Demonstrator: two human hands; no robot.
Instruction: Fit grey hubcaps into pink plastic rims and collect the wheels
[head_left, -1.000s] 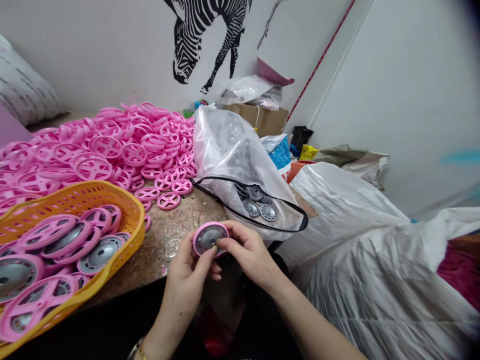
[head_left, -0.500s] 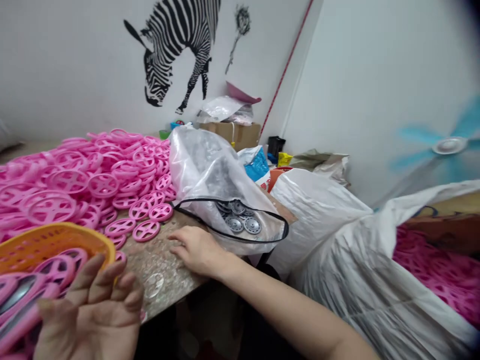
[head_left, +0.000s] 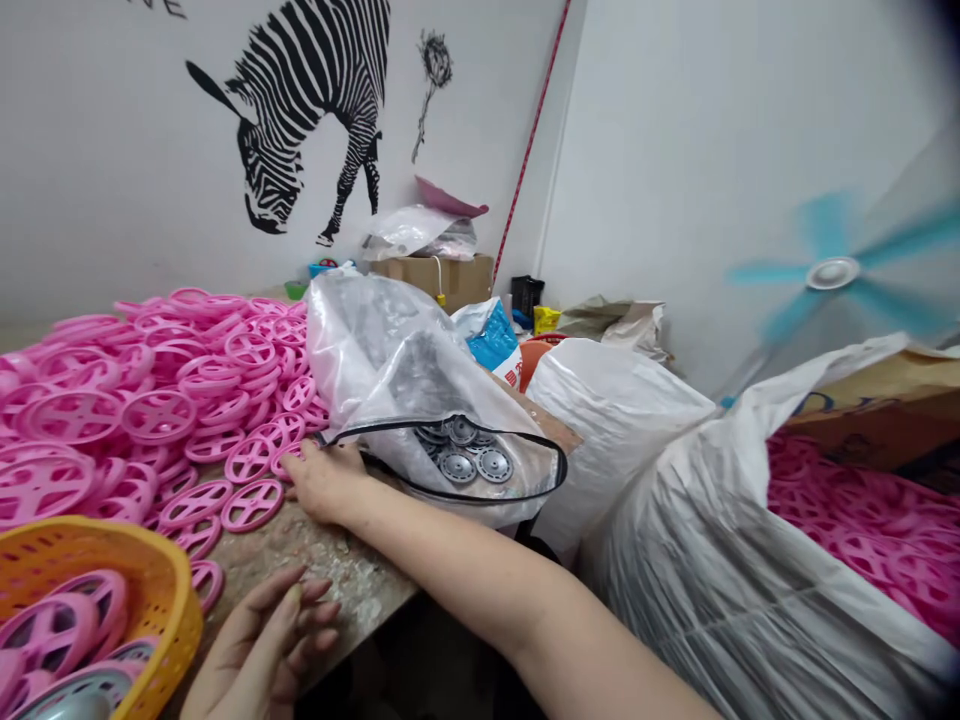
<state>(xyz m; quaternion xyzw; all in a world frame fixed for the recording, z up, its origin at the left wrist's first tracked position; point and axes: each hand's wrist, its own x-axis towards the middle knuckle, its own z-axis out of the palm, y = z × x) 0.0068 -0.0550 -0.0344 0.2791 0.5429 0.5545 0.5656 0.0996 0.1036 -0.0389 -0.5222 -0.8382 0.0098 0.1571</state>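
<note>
My right hand (head_left: 328,482) reaches across the tabletop, its thumb and fingers closed at the right edge of a pink five-spoke wheel (head_left: 283,460) that lies flat beside the big pile. My fingers cover part of that wheel's rim. Low in the view, my left hand (head_left: 262,650) is half curled over the table's front edge, fingers apart and holding nothing. Just left of it stands an orange plastic basket (head_left: 169,600) with pink wheels and grey discs inside. Behind my right wrist lies a clear bag with a black-edged mouth (head_left: 390,370), grey wheel discs (head_left: 457,465) showing in it.
A heap of pink wheels (head_left: 157,375) covers the table's left side. White sacks (head_left: 675,560) stand at the right, one filled with more pink parts (head_left: 862,530). A blue fan (head_left: 832,273) spins behind them. A cardboard box (head_left: 469,278) sits at the back.
My right hand has moved left onto the edge of a pink wheel. My left hand has shifted right, away from the basket, and its fingers have curled. The view has turned slightly right.
</note>
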